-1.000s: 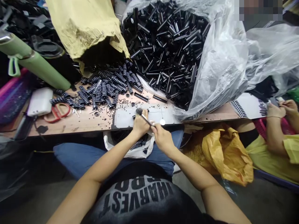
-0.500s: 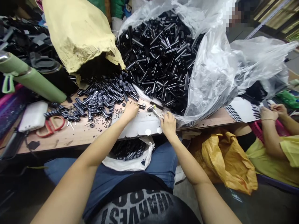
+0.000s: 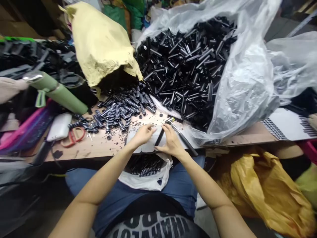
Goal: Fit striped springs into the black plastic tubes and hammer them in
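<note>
My right hand grips a short black tube between thumb and fingertips, tilted over a white pad at the bench edge. Beside it, my left hand has thumb and fingertips drawn together. Whatever may be between them is too small to make out. A hammer lies just right of my right hand, its head toward the bag and its dark handle toward me. Many tiny dark bits are scattered left of the pad. Black-and-white ribbed pieces lie heaped behind my left hand.
A clear plastic bag full of black tubes stands behind the hands. Left are a yellow sack, a green flask, red-handled scissors and a white box. A white bag of ribbed pieces sits at my lap.
My right hand has let go of the hammer, which now lies on the bench, and holds a black tube. The black piece at my left hand's fingertips is gone from there. The view has turned left.
</note>
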Tool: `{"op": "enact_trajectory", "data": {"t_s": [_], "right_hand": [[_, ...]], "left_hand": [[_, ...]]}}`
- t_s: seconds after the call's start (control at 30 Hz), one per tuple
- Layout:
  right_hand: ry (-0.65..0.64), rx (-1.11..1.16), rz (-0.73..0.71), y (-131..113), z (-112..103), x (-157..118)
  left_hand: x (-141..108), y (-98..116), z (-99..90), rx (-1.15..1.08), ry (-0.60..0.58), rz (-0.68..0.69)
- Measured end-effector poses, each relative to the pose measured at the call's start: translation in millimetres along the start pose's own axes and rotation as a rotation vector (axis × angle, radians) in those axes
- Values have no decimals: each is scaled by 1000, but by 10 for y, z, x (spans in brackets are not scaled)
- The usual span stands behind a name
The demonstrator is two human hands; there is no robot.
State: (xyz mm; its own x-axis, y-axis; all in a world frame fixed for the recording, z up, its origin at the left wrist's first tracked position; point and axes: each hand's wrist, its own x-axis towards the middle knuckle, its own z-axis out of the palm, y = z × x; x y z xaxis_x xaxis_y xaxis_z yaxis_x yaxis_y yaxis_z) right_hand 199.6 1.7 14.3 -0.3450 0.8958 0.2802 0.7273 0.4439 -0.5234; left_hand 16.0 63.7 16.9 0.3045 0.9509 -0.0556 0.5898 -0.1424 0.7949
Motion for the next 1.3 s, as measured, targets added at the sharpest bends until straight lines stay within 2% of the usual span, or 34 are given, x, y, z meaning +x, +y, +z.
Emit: {"op": "enact_trajectory", "data": {"t_s": [0.07, 0.1, 0.13, 0.23, 0.33, 0.4, 0.47, 0.53, 0.63, 0.67, 0.73, 0.8, 0.87, 0.97, 1.03, 1.1, 1.17, 1.3], "right_hand": [[-6, -8, 76, 44, 52, -38], [-17, -12, 107, 63, 76, -61], [-30, -15, 131, 77, 99, -86], [-68, -15, 177, 96, 151, -147], [-79, -25, 214, 109, 178, -172], [-71, -36, 232, 129, 190, -175], [-61, -42, 248, 156, 204, -175], [-61, -45, 264, 179, 218, -177], [-81, -56, 283, 189, 226, -177], [-92, -63, 287, 184, 222, -173], [-116, -87, 294, 165, 205, -154], [-139, -125, 306, 136, 178, -123], [-161, -170, 324, 103, 151, -86], [-194, -221, 344, 63, 126, -45], [-200, -220, 352, 53, 117, -42], [-188, -164, 331, 50, 99, -60], [-169, -60, 268, 37, 61, -85], [-125, 116, 70, -73, -54, -72]], "left_hand": [[319, -43, -116, 303, 237, -99], [489, -59, -168, 434, 312, -176], [652, -70, -205, 528, 334, -253], [1037, -74, -210, 655, 256, -410], [1205, -60, -135, 684, 202, -450], [1189, -67, -113, 685, 193, -446], [1062, -92, -145, 690, 187, -417], [821, -126, -244, 709, 216, -335], [318, -149, -492, 688, 293, -132], [148, -142, -577, 658, 293, -66], [-132, -110, -687, 589, 221, 35], [-285, -82, -659, 493, 119, 101], [-301, -87, -478, 322, 84, 150], [-174, -149, -44, -102, 165, 186], [-85, -186, 217, -388, 220, 145], [-49, -189, 365, -606, 243, 57], [-76, -153, 382, -771, 227, -39], [-237, -16, 199, -1011, 117, -140]]}}
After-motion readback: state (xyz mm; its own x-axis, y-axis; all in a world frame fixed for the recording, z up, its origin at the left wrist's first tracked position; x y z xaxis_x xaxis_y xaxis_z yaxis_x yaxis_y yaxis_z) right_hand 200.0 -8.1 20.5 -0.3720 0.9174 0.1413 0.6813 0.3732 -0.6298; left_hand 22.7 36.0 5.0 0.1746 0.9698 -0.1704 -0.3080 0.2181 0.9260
